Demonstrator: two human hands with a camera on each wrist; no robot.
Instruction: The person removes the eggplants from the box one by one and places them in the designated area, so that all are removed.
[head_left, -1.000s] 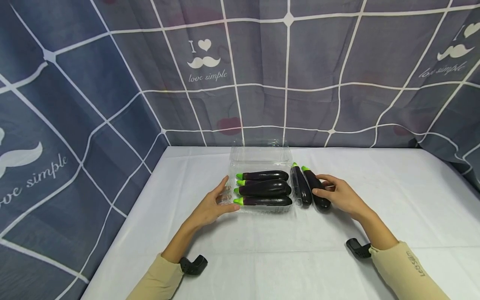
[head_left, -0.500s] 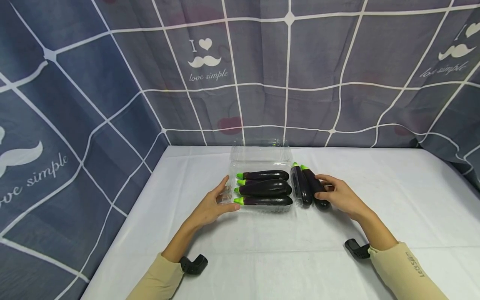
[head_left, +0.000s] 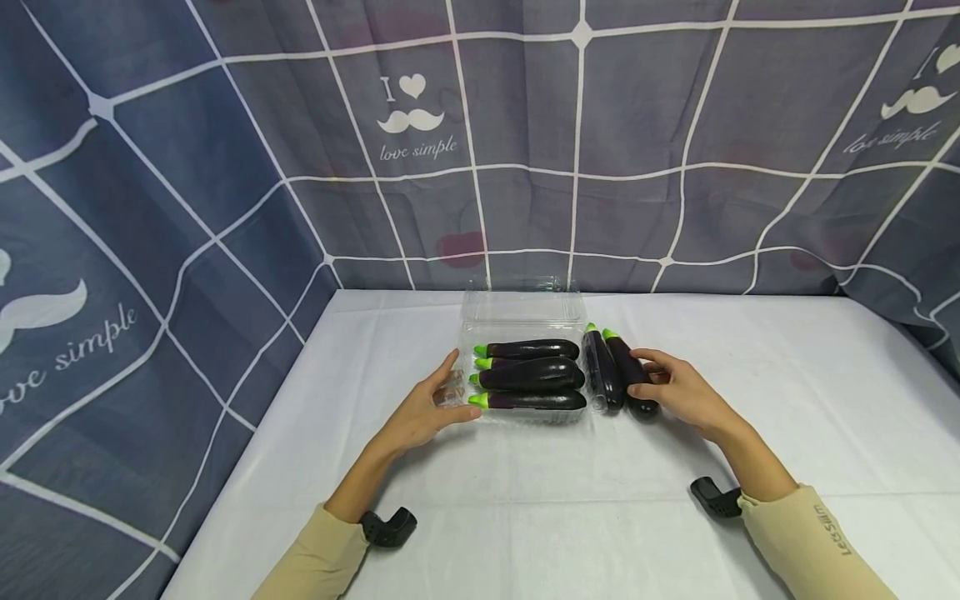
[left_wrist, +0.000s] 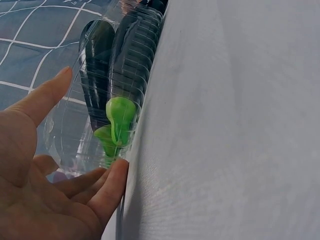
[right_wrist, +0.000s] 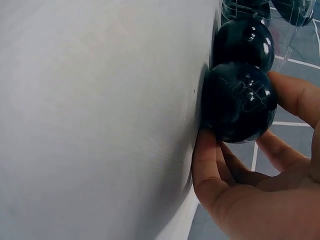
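Observation:
A clear plastic box point(head_left: 522, 310) lies with its lid folded back, holding several eggplants point(head_left: 531, 376) with green stems toward the left. My left hand point(head_left: 422, 414) spans the box's left end, thumb and fingers spread and fairly straight, touching its side. Right of the box, two more eggplants lie side by side on the cloth. The inner eggplant point(head_left: 602, 372) sits close beside the box wall. My right hand point(head_left: 684, 393) grips the outer eggplant point(right_wrist: 241, 102) near its blunt end, thumb on one side and fingers on the other; this eggplant touches the inner one.
White cloth point(head_left: 525, 517) covers the table. A grey-blue curtain point(head_left: 630, 125) with white lines hangs behind and to both sides, close to the back of the box lid. Black wrist mounts point(head_left: 388, 528) sit at both sleeves.
The outer eggplant has shifted slightly left, closing up against the inner one, with my right hand on it. My left hand stays at the box's end.

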